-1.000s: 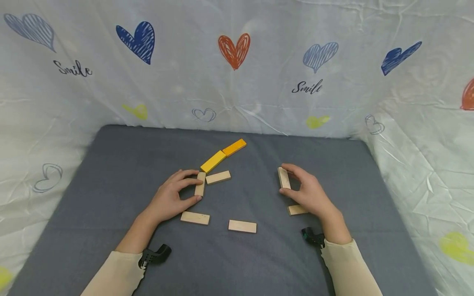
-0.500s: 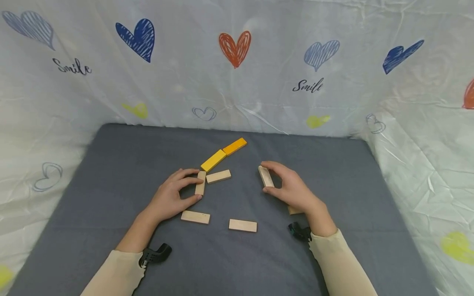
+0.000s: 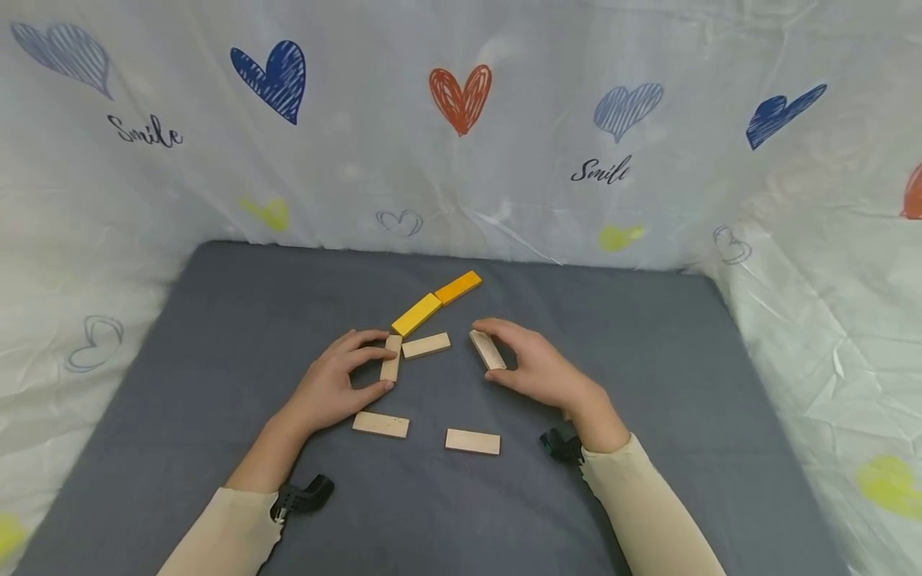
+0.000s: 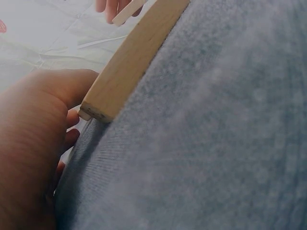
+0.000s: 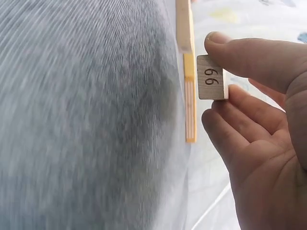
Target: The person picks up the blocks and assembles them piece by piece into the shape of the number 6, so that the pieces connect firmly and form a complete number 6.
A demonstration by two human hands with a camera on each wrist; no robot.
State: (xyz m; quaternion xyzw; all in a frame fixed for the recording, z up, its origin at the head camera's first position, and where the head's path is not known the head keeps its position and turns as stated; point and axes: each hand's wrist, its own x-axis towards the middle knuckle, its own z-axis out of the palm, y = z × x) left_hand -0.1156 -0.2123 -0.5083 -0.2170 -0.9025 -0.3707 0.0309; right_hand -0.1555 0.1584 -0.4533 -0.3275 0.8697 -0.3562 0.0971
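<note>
My left hand (image 3: 338, 376) holds a plain wooden block (image 3: 390, 365) lying on the grey cloth, thumb at its near end and fingertips at its far end and top. Beside it lies another plain block (image 3: 426, 346), close to its right side. Raised above the cloth in my right hand (image 3: 540, 370) is a tilted plain block (image 3: 488, 350), pinched between thumb and fingers. The right wrist view shows "66" printed on this block's end (image 5: 211, 79). A wooden block (image 4: 134, 62) looms large before the left hand in the left wrist view.
A yellow block (image 3: 416, 314) and an orange block (image 3: 458, 288) form a slanting line behind the left hand. Two plain blocks (image 3: 380, 425) (image 3: 472, 442) lie nearer the front. Another is almost hidden behind the right wrist. A white printed curtain (image 3: 461, 176) borders the table's back.
My right hand has carried its block leftward, towards the blocks by the left hand, and the block has tilted more. The left hand stays in place on its block.
</note>
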